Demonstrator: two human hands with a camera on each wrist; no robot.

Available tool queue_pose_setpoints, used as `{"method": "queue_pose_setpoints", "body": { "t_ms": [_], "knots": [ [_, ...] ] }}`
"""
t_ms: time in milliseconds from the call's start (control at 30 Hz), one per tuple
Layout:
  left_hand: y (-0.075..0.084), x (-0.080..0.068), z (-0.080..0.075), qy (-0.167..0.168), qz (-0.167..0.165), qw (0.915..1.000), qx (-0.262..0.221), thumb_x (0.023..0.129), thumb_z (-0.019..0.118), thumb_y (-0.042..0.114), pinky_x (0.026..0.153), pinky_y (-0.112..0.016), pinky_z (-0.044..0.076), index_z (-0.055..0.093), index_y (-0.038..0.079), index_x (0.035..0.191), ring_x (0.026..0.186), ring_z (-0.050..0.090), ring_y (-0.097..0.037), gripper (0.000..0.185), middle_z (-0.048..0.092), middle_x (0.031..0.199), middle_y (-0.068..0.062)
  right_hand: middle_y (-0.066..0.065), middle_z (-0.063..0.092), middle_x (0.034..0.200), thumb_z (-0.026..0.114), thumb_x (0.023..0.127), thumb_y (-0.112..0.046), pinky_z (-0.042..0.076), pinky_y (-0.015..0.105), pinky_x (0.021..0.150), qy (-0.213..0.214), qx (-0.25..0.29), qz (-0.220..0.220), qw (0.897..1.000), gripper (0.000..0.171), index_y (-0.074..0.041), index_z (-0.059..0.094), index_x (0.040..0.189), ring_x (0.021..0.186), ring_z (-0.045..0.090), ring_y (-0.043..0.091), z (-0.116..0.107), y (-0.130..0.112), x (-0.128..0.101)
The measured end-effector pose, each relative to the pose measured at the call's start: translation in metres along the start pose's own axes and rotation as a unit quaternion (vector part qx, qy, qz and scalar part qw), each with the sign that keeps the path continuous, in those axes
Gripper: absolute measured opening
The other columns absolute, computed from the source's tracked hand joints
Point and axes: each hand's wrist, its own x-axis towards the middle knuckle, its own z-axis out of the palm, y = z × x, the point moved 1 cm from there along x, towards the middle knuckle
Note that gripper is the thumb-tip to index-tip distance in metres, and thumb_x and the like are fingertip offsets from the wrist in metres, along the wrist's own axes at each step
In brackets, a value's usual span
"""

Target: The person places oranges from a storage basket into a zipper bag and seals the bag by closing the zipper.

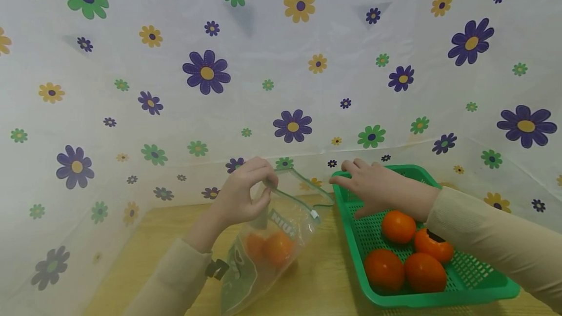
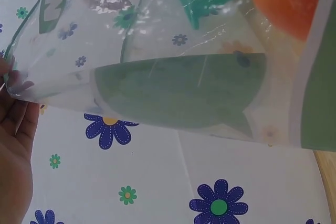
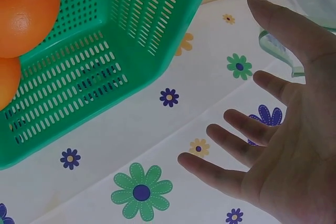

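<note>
My left hand [image 1: 247, 190] pinches the upper left corner of a clear zip bag [image 1: 303, 223], whose mouth gapes at the top. Two orange round fruits [image 1: 277, 248] show through the plastic, low in the bag. In the left wrist view the left fingers [image 2: 23, 121] grip the bag's edge, and a green print runs along its side. Over the back left of a green basket [image 1: 357, 267] hovers my right hand [image 1: 373, 187], fingers spread and holding nothing. Inside the basket lie several orange fruits [image 1: 384, 270]. From the right wrist view, the right palm [image 3: 294, 156] is bare.
The bag and basket stand on a light wooden table [image 1: 175, 228]. A white flower-print sheet [image 1: 263, 106] rises behind them and at both sides. A white slider [image 1: 314, 214] sits on the bag's zip, close to the basket's left rim.
</note>
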Motion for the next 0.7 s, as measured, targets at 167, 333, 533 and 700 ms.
{"method": "queue_pose_setpoints", "body": {
  "t_ms": [167, 333, 533, 700],
  "knots": [
    [-0.0002, -0.0014, 0.0013, -0.023, -0.009, 0.9997, 0.005, 0.085, 0.065, -0.006, 0.086, -0.033, 0.057, 0.067, 0.008, 0.094, 0.091, 0.062, -0.017, 0.017, 0.067, 0.093, -0.002, 0.020, 0.055, 0.142, 0.091, 0.078, -0.052, 0.063, 0.045, 0.076, 0.005, 0.003, -0.001, 1.000, 0.092, -0.019, 0.051, 0.153, 0.116, 0.057, 0.035, 0.0005, 0.0014, -0.0013],
    [-0.0015, -0.0017, 0.0024, -0.038, -0.010, 0.9992, 0.006, 0.087, 0.066, -0.005, 0.089, -0.034, 0.057, 0.069, 0.008, 0.095, 0.093, 0.062, -0.016, 0.016, 0.068, 0.093, -0.002, 0.019, 0.055, 0.140, 0.091, 0.078, -0.052, 0.063, 0.045, 0.076, 0.007, 0.001, -0.005, 1.000, 0.090, -0.019, 0.051, 0.151, 0.116, 0.057, 0.035, 0.0009, 0.0026, -0.0027],
    [-0.0013, -0.0018, 0.0019, -0.037, -0.008, 0.9993, -0.004, 0.087, 0.068, -0.006, 0.088, -0.035, 0.057, 0.070, 0.007, 0.095, 0.094, 0.062, -0.017, 0.015, 0.068, 0.093, -0.001, 0.019, 0.055, 0.139, 0.091, 0.078, -0.051, 0.063, 0.046, 0.079, 0.001, 0.008, -0.002, 1.000, 0.091, -0.018, 0.051, 0.152, 0.116, 0.058, 0.035, 0.0008, 0.0028, -0.0040],
    [-0.0008, -0.0016, 0.0004, -0.033, -0.014, 0.9993, -0.014, 0.087, 0.069, -0.006, 0.087, -0.033, 0.056, 0.068, 0.008, 0.096, 0.091, 0.061, -0.016, 0.016, 0.068, 0.092, -0.001, 0.019, 0.056, 0.138, 0.091, 0.078, -0.051, 0.063, 0.045, 0.079, -0.002, 0.010, -0.003, 1.000, 0.090, -0.018, 0.051, 0.152, 0.114, 0.059, 0.034, 0.0030, 0.0047, -0.0043]
  ]
}}
